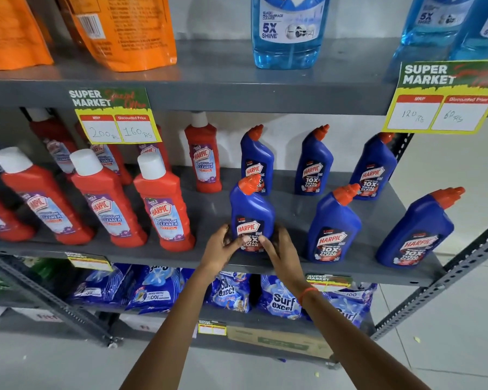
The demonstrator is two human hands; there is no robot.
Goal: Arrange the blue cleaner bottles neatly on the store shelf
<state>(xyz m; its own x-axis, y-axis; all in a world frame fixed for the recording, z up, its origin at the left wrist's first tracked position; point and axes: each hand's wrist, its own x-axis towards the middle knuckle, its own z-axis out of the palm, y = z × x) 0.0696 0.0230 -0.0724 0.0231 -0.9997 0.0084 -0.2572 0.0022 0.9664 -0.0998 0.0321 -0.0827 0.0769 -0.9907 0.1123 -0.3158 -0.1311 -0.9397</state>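
Observation:
Several blue cleaner bottles with orange-red caps stand on the grey middle shelf (pixel 209 204). The front-left blue bottle (pixel 251 209) stands upright near the shelf's front edge. My left hand (pixel 223 246) holds its base from the left and my right hand (pixel 279 249) holds it from the right. Two more front bottles stand to the right, one (pixel 333 226) close by and one (pixel 417 232) near the shelf's right end. Behind them a back row of three blue bottles (pixel 313 164) stands by the wall.
Red bathroom cleaner bottles (pixel 164 204) fill the shelf's left half. Price cards (pixel 116 119) hang from the upper shelf, which carries orange pouches and light blue glass cleaner bottles (pixel 288 32). Blue detergent packs (pixel 279 299) lie on the shelf below. A perforated metal upright (pixel 448 280) bounds the right side.

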